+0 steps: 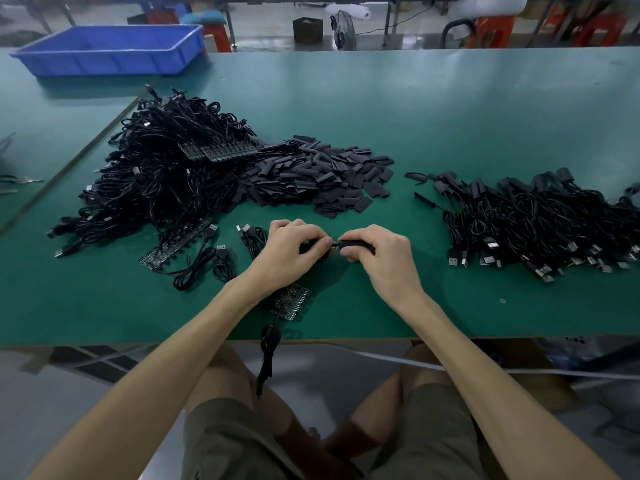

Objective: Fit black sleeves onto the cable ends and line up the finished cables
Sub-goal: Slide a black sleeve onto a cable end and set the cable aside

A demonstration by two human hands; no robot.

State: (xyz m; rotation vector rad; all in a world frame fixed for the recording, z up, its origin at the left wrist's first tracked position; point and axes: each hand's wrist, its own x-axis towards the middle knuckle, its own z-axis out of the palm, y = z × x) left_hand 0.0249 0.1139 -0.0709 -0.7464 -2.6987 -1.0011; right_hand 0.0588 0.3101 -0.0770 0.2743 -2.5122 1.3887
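Sleeve and cable meet between our two hands, low over the front middle of the green desk (pixel 398 109). Our right hand (pixel 377 254) pinches a short black sleeve (pixel 358 243), a flat matte tube lying level with its mouth turned left. Our left hand (pixel 291 251) grips the cable end (pixel 335 244), of which only a small dark tip with pale specks shows in the gap, right at the sleeve's mouth; we cannot tell whether it is inside.

Behind our hands lies a heap of loose sleeves (pixel 318 174), flat dark rectangles. To its left, touching it, is a tangled mound of bare cables (pixel 162 174) with green board strips among them. Well to the right the finished cables (pixel 540 220) lie roughly side by side, sleeved ends away from us, USB plugs toward us. A board strip (pixel 292 303) lies under our left wrist. A blue tray (pixel 110 60) sits at the far left.
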